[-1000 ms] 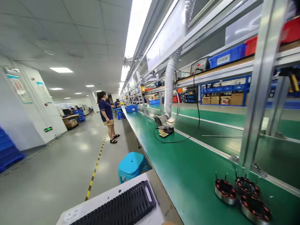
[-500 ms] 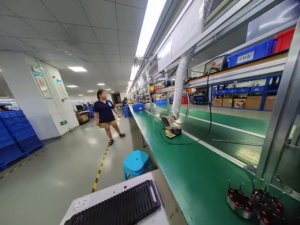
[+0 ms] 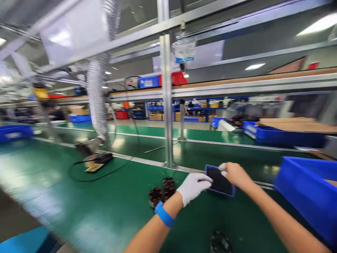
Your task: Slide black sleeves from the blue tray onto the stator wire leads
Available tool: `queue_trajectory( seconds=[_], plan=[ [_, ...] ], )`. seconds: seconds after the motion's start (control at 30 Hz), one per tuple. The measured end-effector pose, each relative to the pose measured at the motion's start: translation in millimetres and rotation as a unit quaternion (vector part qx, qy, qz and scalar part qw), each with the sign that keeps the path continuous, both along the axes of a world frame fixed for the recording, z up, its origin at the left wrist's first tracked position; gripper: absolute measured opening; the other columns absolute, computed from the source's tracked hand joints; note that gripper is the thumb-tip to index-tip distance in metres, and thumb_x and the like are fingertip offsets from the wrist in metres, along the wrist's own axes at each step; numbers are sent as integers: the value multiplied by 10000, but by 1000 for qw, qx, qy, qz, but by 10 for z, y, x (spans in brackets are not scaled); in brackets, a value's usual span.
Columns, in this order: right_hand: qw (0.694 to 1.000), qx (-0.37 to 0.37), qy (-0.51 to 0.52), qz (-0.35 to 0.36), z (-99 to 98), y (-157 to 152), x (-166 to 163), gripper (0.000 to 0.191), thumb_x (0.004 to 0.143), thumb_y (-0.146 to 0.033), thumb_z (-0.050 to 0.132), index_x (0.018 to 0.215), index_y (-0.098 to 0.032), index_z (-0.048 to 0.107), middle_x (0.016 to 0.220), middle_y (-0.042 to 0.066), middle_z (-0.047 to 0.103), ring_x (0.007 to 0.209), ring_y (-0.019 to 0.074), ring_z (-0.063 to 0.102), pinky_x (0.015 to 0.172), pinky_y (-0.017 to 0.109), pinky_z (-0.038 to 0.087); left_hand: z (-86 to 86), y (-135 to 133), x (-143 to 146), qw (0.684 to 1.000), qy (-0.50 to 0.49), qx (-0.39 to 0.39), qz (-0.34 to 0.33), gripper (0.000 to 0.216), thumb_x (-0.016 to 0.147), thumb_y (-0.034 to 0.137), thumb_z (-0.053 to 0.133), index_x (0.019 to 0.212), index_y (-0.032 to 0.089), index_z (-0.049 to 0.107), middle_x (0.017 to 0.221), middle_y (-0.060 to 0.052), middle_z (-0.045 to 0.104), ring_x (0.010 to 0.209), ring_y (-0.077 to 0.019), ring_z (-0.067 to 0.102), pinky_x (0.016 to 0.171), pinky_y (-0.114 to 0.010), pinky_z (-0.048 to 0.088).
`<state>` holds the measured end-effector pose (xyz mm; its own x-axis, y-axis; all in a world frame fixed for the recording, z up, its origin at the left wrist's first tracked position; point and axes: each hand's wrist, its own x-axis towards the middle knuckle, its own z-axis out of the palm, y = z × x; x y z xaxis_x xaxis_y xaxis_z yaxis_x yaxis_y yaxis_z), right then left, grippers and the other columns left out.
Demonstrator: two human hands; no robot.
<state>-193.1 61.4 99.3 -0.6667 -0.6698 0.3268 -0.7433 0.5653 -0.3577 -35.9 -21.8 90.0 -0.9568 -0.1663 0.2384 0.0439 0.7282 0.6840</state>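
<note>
My left hand [image 3: 194,188], in a white glove with a blue band at the wrist, reaches over the left edge of a flat black panel with a blue rim [image 3: 219,181]. Its fingers are stretched forward, the thumb apart. At the panel's far right side is my right hand [image 3: 234,174], bare but for white covers on the fingertips. Those fingers are curled together, and anything between them is hidden. Beside my left wrist stand dark ring-shaped motor stators [image 3: 156,196] with red parts. Another dark round part [image 3: 220,242] shows at the bottom edge.
A large blue bin [image 3: 302,189] stands on the right of the green bench [image 3: 118,207]. A metal post [image 3: 167,105] rises behind the stators. To the left are a soldering-iron stand [image 3: 96,163] and a silvery exhaust hose [image 3: 96,95]. A blue stool [image 3: 25,240] is at lower left.
The view has swung right and blurred. Both my hands and the blue-rimmed panel have come into view. The standing person and the black slotted rack have left it.
</note>
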Motion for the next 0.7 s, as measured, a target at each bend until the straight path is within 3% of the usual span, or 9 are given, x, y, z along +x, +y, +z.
queue_trajectory(
  seconds=[0.1, 0.17, 0.3, 0.5, 0.7],
  plan=[
    [996, 81, -15, -39, -24, 178, -230, 65, 759, -141, 594, 818, -124, 616, 833, 63, 615, 823, 164, 573, 764, 305, 450, -60, -74, -445, 996, 24, -57, 65, 263, 848, 170, 333, 996, 120, 544, 1008, -87, 556, 993, -206, 496, 905, -362, 386],
    [993, 114, -17, -39, -68, 101, -297, 146, 720, -109, 621, 865, -130, 618, 895, 76, 615, 871, 177, 565, 785, 304, 438, -97, -91, -671, 990, 19, -103, 96, 262, 816, 135, 358, 983, 127, 559, 1019, -108, 530, 1020, -243, 466, 915, -420, 350],
    [986, 163, -20, -16, -193, -47, -340, 176, 754, -200, 616, 912, -126, 588, 965, 59, 588, 889, 178, 550, 781, 353, 454, -156, -93, -969, 978, -37, -184, 85, 172, 772, 157, 511, 923, 120, 585, 989, -103, 538, 990, -251, 476, 867, -443, 373],
    [982, 188, -18, -21, -332, -21, -442, 150, 815, -240, 550, 908, -124, 574, 929, 46, 586, 848, 162, 556, 752, 343, 467, -215, -150, -1144, 966, -79, -238, 62, 179, 819, 284, 528, 900, 134, 580, 968, -60, 562, 958, -194, 497, 864, -410, 390],
    [983, 179, -10, -47, -302, 16, -517, 161, 843, -262, 504, 888, -130, 584, 878, 41, 598, 814, 152, 562, 735, 326, 461, -238, -194, -1185, 963, -70, -249, 71, 183, 833, 282, 507, 941, 154, 583, 981, -57, 561, 960, -191, 494, 861, -400, 392]
  ],
)
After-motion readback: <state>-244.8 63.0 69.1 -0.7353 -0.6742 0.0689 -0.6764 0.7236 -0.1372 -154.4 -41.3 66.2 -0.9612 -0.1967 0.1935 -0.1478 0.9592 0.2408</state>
